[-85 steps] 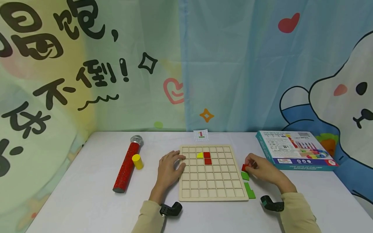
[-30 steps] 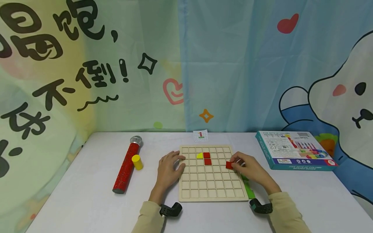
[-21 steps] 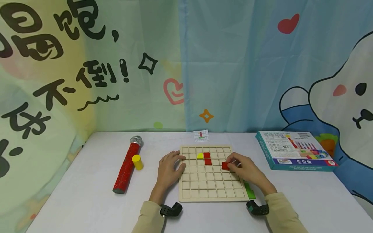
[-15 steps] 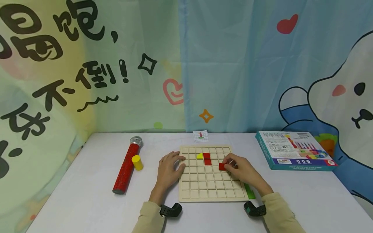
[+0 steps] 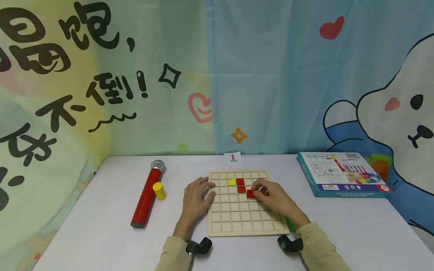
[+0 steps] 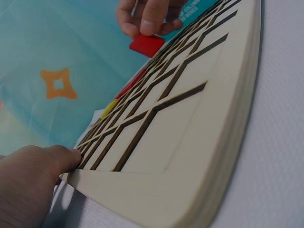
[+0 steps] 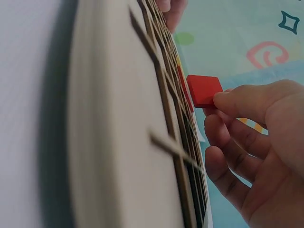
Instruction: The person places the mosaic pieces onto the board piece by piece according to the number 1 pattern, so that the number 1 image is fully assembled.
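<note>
A pale wooden grid board lies on the white table. My right hand pinches a red square tile between thumb and fingers, raised over the board's upper middle. Two red tiles sit in neighbouring cells, one below the other, just left of the held one in the head view. Beside the upper red tile is a yellow tile with a slanted corner. My left hand rests at the board's left edge, thumb and fingertips touching the rim. Part of a green piece shows past the board's right edge, under my right forearm.
A small card with a printed grid pattern lies behind the board. At left are a red microphone-shaped tube and a yellow cylinder. A teal game box lies at the back right. A printed curtain hangs behind.
My right hand has picked up the red tile from beside the board's right edge and carried it left over the grid, close to the placed red tiles. The left hand has stayed put.
</note>
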The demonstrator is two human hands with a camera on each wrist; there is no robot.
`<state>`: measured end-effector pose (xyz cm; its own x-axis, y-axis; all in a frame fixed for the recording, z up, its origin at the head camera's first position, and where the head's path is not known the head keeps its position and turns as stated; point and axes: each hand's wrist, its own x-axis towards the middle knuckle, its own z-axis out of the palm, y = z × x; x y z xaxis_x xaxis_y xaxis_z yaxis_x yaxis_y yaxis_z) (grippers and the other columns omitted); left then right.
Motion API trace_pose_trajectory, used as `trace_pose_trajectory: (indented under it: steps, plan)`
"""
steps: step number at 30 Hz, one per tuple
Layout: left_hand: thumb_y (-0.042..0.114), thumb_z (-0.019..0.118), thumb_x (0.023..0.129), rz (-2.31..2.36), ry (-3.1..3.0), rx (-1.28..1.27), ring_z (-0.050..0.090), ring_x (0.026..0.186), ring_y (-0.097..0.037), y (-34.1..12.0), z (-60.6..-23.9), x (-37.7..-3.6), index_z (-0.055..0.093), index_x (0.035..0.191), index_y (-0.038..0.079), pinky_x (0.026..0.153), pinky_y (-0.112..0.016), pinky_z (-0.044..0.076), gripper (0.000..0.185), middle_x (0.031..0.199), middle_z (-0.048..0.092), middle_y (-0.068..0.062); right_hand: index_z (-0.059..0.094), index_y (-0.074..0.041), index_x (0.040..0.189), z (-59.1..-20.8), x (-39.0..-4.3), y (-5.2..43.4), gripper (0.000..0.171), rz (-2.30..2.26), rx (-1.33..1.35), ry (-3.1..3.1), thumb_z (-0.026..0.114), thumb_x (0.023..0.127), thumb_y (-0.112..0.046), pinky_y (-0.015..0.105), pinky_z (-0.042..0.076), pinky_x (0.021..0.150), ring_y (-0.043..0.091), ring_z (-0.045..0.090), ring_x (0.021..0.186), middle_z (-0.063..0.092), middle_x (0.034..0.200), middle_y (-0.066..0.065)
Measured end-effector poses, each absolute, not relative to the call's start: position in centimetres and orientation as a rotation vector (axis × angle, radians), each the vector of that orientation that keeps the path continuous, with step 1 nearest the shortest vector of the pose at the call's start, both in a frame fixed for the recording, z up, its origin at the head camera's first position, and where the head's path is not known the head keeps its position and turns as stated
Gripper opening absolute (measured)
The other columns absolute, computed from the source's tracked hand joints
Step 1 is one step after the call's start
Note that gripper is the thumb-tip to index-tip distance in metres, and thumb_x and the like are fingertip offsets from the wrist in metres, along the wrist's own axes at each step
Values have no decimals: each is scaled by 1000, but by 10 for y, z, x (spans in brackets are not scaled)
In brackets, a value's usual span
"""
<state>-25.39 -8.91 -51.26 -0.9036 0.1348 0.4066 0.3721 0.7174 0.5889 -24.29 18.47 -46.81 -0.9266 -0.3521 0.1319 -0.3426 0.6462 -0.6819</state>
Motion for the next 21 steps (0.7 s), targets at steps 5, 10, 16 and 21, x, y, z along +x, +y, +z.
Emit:
trace_pose_trajectory:
  steps: [5, 10, 16, 21]
  plan:
    - [24, 65, 85, -1016, -2594, -392, 47, 130, -31, -90, -512, -254, 69, 106, 20, 107, -56, 30, 21, 130, 60, -9, 60, -14, 99, -468, -246, 175, 9, -1183, -656, 2826, 60, 91, -11, 21, 51, 68, 11, 60, 80, 67, 95, -1]
    - [24, 65, 85, -1019, -2596, -397, 46, 130, -31, -88, -512, -254, 69, 106, 19, 108, -55, 29, 22, 130, 59, -9, 61, -13, 97, -470, -248, 170, 7, -1170, -698, 2835, 60, 91, -10, 20, 49, 66, 8, 58, 77, 66, 92, -2]
    - [24, 65, 85, -1001, -2596, -391, 47, 130, -30, -88, -513, -254, 69, 106, 19, 106, -56, 31, 22, 130, 60, -8, 61, -15, 96, -472, -247, 164, 5, -984, -751, 2922, 61, 91, -15, 19, 46, 64, 3, 50, 71, 60, 91, -7]
    - [25, 65, 85, -988, -2595, -386, 47, 129, -30, -89, -512, -254, 70, 106, 19, 105, -56, 32, 22, 130, 60, -8, 63, -14, 91, -472, -245, 161, 4, -910, -790, 2942, 62, 91, -18, 20, 47, 66, 3, 51, 74, 56, 89, -8]
